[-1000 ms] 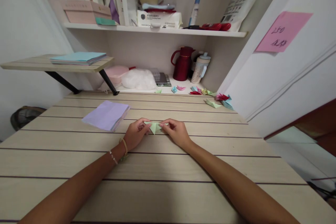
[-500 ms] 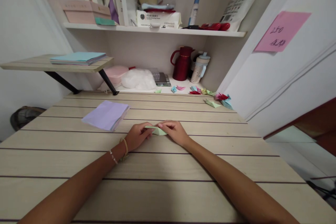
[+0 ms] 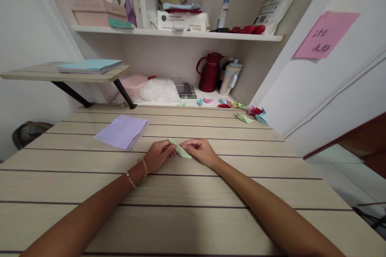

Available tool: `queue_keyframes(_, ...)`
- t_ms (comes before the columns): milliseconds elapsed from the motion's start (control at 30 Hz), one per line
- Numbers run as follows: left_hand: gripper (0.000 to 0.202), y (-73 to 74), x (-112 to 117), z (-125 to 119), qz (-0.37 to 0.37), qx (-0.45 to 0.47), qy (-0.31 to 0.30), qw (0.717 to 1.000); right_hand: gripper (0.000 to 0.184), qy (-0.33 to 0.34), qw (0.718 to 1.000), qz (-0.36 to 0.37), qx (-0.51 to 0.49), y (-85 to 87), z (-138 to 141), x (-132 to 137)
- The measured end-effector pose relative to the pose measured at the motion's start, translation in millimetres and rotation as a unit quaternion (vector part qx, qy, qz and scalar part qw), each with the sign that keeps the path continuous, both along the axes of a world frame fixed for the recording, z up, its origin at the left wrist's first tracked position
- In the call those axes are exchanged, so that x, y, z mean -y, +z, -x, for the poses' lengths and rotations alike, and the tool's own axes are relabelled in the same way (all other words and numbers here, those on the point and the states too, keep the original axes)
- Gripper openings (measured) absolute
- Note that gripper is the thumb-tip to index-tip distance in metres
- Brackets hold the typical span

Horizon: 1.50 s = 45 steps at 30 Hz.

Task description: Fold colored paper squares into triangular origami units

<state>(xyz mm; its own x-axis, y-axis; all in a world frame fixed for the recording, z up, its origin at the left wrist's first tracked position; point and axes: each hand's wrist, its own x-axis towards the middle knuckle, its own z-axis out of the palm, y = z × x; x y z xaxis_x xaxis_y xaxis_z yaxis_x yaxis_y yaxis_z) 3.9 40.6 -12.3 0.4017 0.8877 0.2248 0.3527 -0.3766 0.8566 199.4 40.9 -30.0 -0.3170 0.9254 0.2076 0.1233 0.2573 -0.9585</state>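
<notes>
A light green folded paper (image 3: 182, 151) lies slantwise between my two hands, just above the slatted wooden table (image 3: 169, 225). My left hand (image 3: 158, 156) pinches it from the left, thumb in front and fingers curled behind. From the right, my right hand (image 3: 201, 151) grips its back edge with thumb and fingertips. The fingertips behind the paper are partly hidden. Left of my hands is a stack of purple paper (image 3: 121, 131). Toward the back right sit several small folded paper pieces, among them a green paper boat (image 3: 244, 118) and a blue one (image 3: 261, 119).
A raised wooden stand (image 3: 36, 73) holds blue paper (image 3: 90, 65) at the left. Along the back are a white fluffy bundle (image 3: 159, 90), a red thermos jug (image 3: 209, 73) and a pale tumbler (image 3: 230, 78). Above them runs a loaded white shelf (image 3: 181, 34).
The green paper has turned in my fingers: it lay nearly level before and now slants down to the right, its lower end showing more. Both hands stay in nearly the same place.
</notes>
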Motion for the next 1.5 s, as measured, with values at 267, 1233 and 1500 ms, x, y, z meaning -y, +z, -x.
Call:
queue_keyframes(267,0.028,-1.6,0,1,0.004,-0.002,0.001,1.0,0.03,0.008,1.0,-0.001,0.006,-3.0,-2,-2)
queue_keyframes(1233,0.052,-2.9,4,0,-0.009,-0.027,-0.021,0.999,0.024,-0.084,0.955,-0.249,0.135,5.7,8,12)
queue_keyframes(1500,0.042,-5.7,3,-1,0.061,0.088,-0.059,0.993,0.024,-0.034,0.996,-0.069,-0.034,-1.5,5,2)
